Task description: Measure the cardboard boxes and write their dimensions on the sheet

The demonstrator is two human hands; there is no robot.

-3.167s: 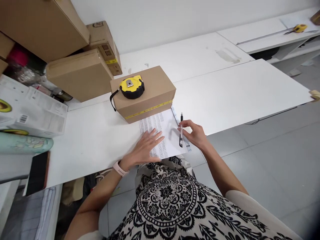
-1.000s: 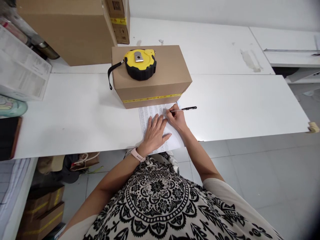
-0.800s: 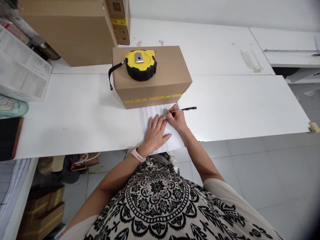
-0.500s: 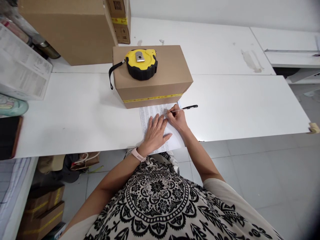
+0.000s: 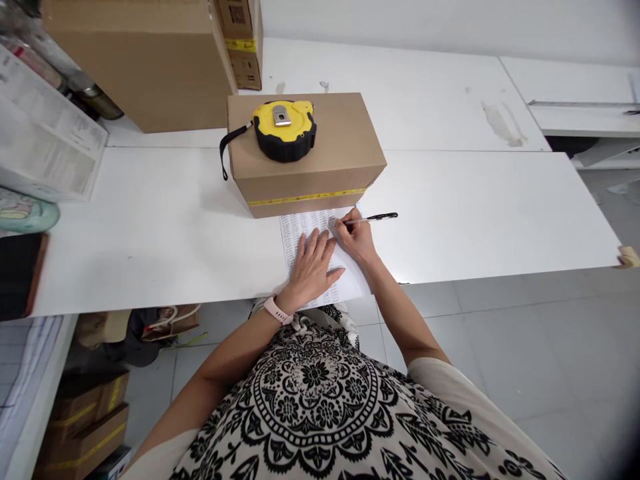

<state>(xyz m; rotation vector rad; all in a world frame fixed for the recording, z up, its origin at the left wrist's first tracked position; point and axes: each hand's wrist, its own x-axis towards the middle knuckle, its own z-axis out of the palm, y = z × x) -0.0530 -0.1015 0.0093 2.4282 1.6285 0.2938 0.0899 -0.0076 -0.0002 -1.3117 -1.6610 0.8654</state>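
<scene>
A sheet of paper covered with columns of writing lies at the table's front edge, its near end jutting over the edge. My left hand rests flat on it with the fingers spread. My right hand grips a pen, its tip down by the written columns and its black end pointing right. Just beyond the hands stands a closed cardboard box with yellow tape along its front. On the box's top sits a yellow and black tape measure with a black wrist strap.
The white table runs left to right. A large cardboard box stands at the back left, beside a taped box. A phone-like dark object lies at the left edge. Taped boxes sit on the floor, lower left.
Both hands hold nearly the same places on the paper. The whole view has shifted very slightly; the box and tape measure stay put.
</scene>
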